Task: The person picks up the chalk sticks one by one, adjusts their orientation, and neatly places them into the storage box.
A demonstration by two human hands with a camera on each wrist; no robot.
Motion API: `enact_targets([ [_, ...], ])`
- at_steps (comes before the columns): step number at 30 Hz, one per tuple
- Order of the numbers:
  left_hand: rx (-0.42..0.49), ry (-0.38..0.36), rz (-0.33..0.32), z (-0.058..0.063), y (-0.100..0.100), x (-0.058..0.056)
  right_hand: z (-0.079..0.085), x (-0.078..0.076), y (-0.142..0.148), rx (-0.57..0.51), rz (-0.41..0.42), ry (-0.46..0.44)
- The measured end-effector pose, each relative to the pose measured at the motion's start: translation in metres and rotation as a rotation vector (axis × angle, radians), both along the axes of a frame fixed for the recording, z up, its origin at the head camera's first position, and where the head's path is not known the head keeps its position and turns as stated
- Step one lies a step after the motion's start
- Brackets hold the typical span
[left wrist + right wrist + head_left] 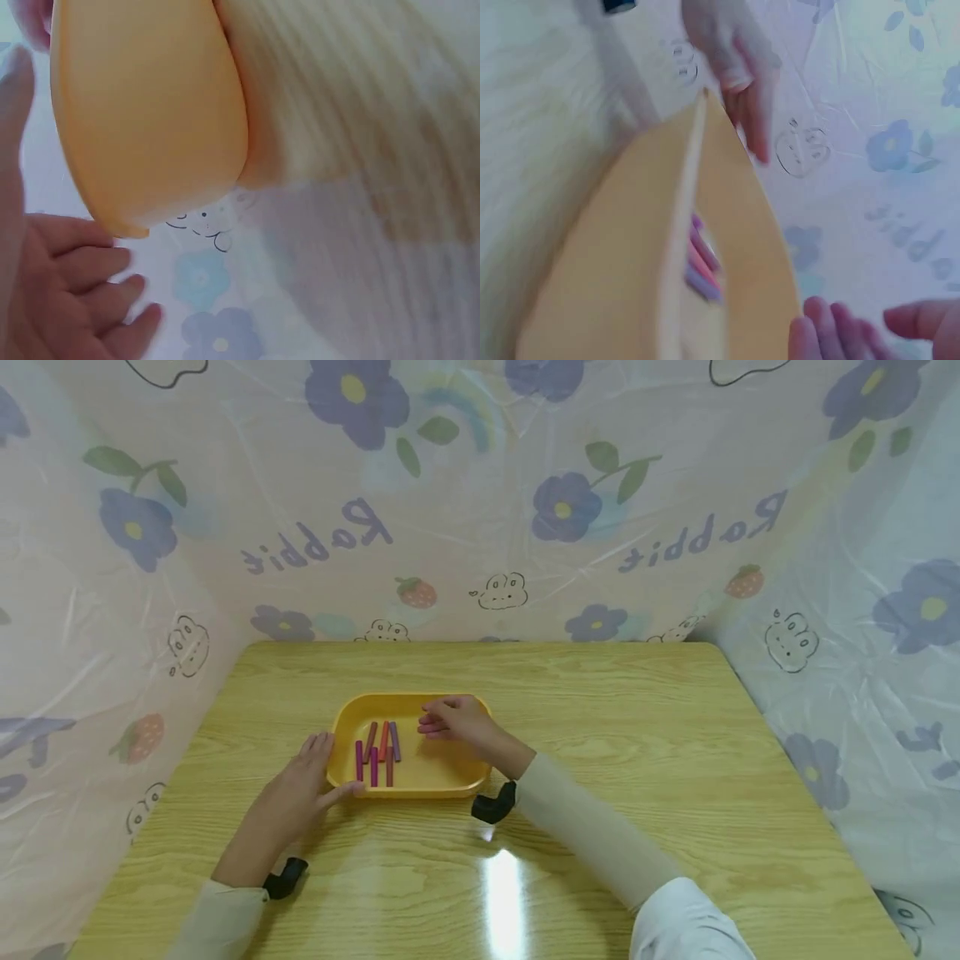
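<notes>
A yellow tray (435,792) sits on the wooden table with several crayon-like sticks (375,767) in its left half, in magenta, brown, orange-red and violet. My left hand (292,789) rests at the tray's left end, fingers along the outside and thumb at the front rim near the corner. Over the tray's right half is my right hand (461,722), fingers lightly bent and pointing left towards the sticks. In the right wrist view its fingertips (829,322) and thumb stand apart with nothing between them. The tray wall (150,112) hides the sticks from the left wrist view.
The wooden table (637,735) extends around the tray on all sides. A patterned curtain (465,527) with flowers and rabbits hangs behind the table and at both sides. Black wrist bands (495,806) sit on both wrists.
</notes>
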State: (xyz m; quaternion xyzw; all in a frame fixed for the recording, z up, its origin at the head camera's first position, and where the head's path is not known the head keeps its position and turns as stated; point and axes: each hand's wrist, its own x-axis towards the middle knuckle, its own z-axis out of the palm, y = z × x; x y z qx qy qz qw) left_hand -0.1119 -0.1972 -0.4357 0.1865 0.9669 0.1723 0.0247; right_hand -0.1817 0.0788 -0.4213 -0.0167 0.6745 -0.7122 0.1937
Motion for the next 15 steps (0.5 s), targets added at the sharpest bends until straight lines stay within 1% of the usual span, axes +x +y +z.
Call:
enact_targets([
  [2, 0.014, 0.048, -0.011, 0.004, -0.002, -0.002, 0.010, 0.006, 0.021, 0.049, 0.011, 0.169],
  [4, 0.025, 0.112, -0.007, 0.010, -0.005, -0.005, 0.018, 0.011, 0.046, 0.168, -0.018, 0.367],
  [6, 0.038, 0.164, 0.008, 0.017, -0.011, -0.007, 0.023, 0.017, 0.075, 0.337, -0.076, 0.543],
  [7, 0.041, 0.183, 0.014, 0.021, -0.013, -0.008, 0.024, 0.020, 0.090, 0.426, -0.112, 0.618],
  [8, 0.037, 0.198, 0.024, 0.024, -0.016, -0.009, 0.026, 0.024, 0.105, 0.513, -0.148, 0.672],
  [9, 0.028, 0.206, 0.033, 0.027, -0.019, -0.010, 0.027, 0.028, 0.120, 0.582, -0.178, 0.709],
  [11, 0.017, 0.198, 0.050, 0.031, -0.024, -0.011, 0.030, 0.036, 0.148, 0.705, -0.215, 0.756],
  [15, -0.026, 0.200, 0.063, 0.033, -0.035, -0.010, 0.033, 0.056, 0.197, 0.887, -0.282, 0.794],
])
